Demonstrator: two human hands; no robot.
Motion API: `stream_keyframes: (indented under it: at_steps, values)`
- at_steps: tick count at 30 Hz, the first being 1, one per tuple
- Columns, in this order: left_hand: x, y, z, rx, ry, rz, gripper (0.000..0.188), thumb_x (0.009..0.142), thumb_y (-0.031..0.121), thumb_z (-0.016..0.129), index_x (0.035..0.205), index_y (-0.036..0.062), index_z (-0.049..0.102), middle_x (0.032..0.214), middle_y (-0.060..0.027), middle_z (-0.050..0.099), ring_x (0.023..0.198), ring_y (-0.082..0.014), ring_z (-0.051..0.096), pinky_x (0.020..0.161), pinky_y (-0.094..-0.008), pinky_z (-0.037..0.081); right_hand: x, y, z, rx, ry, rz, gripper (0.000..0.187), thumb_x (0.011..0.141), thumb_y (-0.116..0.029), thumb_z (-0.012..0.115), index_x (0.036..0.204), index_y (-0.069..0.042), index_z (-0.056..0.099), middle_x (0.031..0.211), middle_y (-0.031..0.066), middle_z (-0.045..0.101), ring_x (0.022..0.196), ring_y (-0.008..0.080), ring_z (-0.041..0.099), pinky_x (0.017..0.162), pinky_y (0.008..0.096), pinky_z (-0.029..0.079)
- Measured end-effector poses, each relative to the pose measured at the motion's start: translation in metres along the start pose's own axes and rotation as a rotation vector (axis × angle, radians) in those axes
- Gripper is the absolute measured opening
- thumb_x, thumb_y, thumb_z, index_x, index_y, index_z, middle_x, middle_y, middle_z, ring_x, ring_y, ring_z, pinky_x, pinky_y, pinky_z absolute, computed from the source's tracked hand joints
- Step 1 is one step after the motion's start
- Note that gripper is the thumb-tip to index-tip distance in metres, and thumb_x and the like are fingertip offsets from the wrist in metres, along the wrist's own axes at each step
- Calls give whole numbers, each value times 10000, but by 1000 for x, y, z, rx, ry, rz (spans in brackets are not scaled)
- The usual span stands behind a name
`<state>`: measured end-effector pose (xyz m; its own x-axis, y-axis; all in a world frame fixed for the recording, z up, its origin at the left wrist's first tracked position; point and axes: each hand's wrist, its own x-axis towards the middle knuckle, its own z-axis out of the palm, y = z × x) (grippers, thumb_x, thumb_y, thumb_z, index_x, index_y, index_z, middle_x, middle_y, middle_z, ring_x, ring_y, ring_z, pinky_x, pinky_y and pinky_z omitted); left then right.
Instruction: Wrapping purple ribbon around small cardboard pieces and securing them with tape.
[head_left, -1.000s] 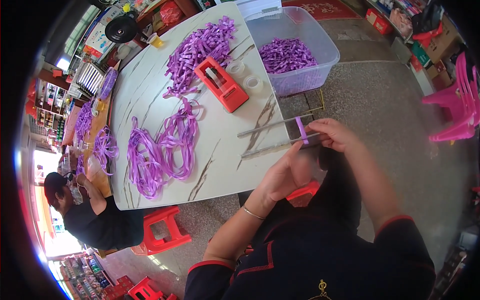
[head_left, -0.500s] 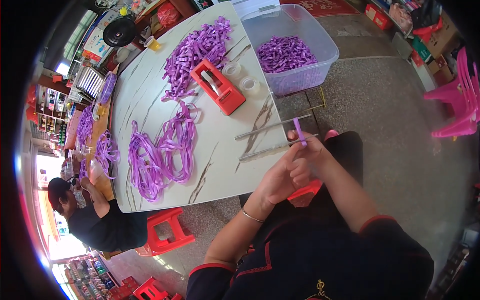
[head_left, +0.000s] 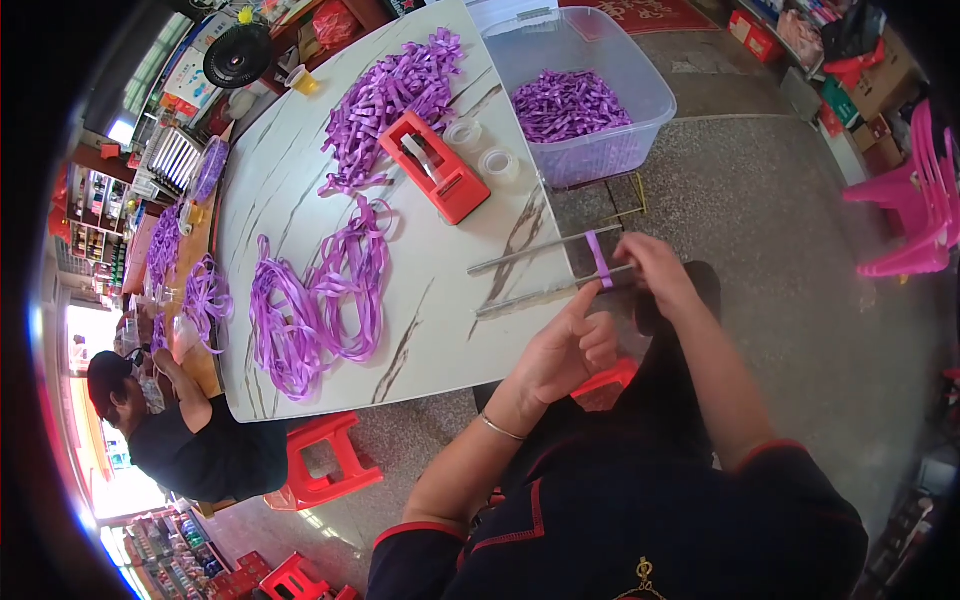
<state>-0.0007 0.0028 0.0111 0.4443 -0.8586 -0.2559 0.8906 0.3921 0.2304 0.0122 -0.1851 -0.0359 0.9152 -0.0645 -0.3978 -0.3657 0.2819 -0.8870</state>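
Note:
Two thin parallel metal rods (head_left: 530, 252) jut past the table's right edge, with a short purple ribbon (head_left: 599, 258) spanning them. The index finger of my left hand (head_left: 575, 345) reaches to the ribbon's near end at the nearer rod; its other fingers are curled in. Close by the rods' outer ends, my right hand (head_left: 657, 275) has its fingers bent together, and anything between them is hidden. A red tape dispenser (head_left: 455, 190) sits on the table beyond the rods, beside clear tape rolls (head_left: 498, 165).
Long purple ribbon loops (head_left: 285, 335) and a pile of short ribbon pieces (head_left: 400, 95) cover parts of the marble-patterned table (head_left: 440, 335). A clear plastic bin (head_left: 600, 155) holds more pieces. At left, another person (head_left: 190, 440) sits near a red stool (head_left: 335, 465).
My right hand has come away from my left fingers and moved right and up, beside the rod ends. My left index finger stays at the ribbon. The view has shifted slightly.

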Motion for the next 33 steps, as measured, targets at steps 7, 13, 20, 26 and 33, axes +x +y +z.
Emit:
stream_keyframes:
  at_steps: [7,13,20,26,33]
  values:
    - [0,3,1,37,3,-12,447,810,83,426,1240,192,367,631,17,316,594,-112,328,576,-237,294,-41,-51,49,-939,387,-546,178,774,-243,603,738,-71,578,646,44,534,593,176,543,517,305,407]
    - [1,0,-1,5,7,-10,459,809,79,426,1248,193,357,631,14,319,591,-112,328,569,-239,293,-26,-49,29,-922,273,-378,207,736,-246,655,756,-48,597,608,23,540,526,126,503,492,283,389]
    - [-1,1,-2,2,2,-3,457,808,73,421,1243,198,361,629,13,321,587,-112,329,564,-233,292,-4,-35,10,-205,-77,10,167,795,-250,622,752,-90,595,652,-58,546,532,74,478,486,226,346]
    - [0,2,1,33,10,-4,484,811,78,421,1272,191,332,622,17,319,578,-106,327,559,-226,290,37,38,-4,468,-308,292,140,803,-272,631,808,-140,586,650,-53,532,523,50,455,486,193,325]
    - [3,0,1,35,-7,-11,524,809,79,423,1308,185,300,617,20,318,573,-104,325,556,-226,287,38,69,17,810,-563,222,208,791,-240,635,940,-105,583,817,-19,588,687,114,579,616,256,472]
